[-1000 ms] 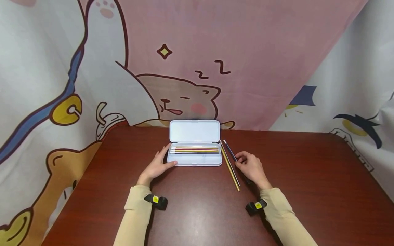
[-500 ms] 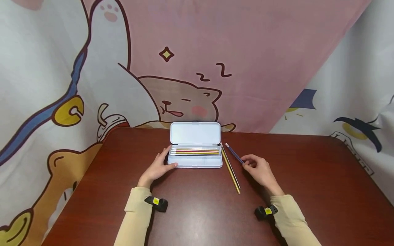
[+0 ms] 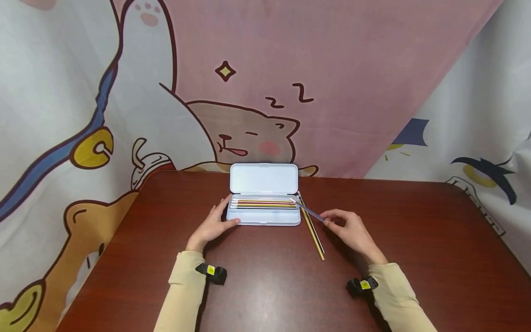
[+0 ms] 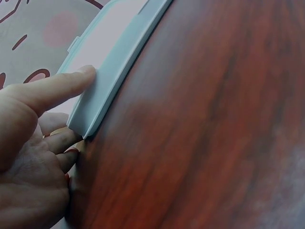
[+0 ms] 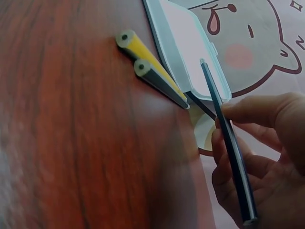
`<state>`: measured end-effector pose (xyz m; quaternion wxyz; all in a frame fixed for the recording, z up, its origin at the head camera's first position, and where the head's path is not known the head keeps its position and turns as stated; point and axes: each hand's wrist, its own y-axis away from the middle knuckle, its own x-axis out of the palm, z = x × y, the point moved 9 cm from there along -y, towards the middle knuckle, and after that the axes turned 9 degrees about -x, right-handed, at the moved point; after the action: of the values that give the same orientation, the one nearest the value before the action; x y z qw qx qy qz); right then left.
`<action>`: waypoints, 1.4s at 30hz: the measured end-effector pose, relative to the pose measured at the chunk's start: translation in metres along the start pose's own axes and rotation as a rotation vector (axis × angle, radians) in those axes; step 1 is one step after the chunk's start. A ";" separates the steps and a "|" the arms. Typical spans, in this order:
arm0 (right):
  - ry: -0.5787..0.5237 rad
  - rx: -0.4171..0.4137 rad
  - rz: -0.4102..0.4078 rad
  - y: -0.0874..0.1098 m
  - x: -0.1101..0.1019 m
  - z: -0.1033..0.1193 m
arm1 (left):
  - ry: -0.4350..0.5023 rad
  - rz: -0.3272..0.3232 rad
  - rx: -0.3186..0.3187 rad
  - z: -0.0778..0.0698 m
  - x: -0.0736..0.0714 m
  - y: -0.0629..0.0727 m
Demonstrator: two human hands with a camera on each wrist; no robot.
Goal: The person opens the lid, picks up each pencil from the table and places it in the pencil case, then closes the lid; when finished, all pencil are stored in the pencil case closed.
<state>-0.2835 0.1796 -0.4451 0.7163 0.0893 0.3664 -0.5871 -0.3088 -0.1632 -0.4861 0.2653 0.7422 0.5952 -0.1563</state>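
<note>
A white pencil case (image 3: 253, 216) lies with its lid up, several striped pencils (image 3: 265, 204) side by side in its rear compartment. My left hand (image 3: 211, 228) holds the case's left end, thumb on the front wall and fingers round the side, as the left wrist view shows. In my right hand (image 3: 346, 228), thumb and fingertips pinch a dark blue pencil (image 5: 233, 152) near its lower part. Its white-tipped end overlaps the case's right side in the head view. Between case and right hand, a yellow pencil (image 3: 310, 228) and a black pencil (image 5: 162, 83) lie together on the table.
The case's raised lid (image 3: 264, 178) stands near the back edge of the brown wooden table (image 3: 265, 286). Behind the table hangs a cloth (image 3: 352, 92) printed with cartoon animals. The case's front compartment has a small divider towards the right.
My right hand has lifted the blue pencil from the table, shifting slightly right, then swung its white-tipped end left over the case. The left hand stays at the case.
</note>
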 end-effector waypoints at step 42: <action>-0.063 -0.183 0.085 -0.066 0.057 0.039 | 0.029 -0.002 -0.040 0.001 -0.001 0.002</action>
<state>-0.3246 0.0939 -0.4332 0.7570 0.0204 0.3916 -0.5227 -0.3073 -0.1642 -0.4859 0.2715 0.7382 0.6029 -0.1341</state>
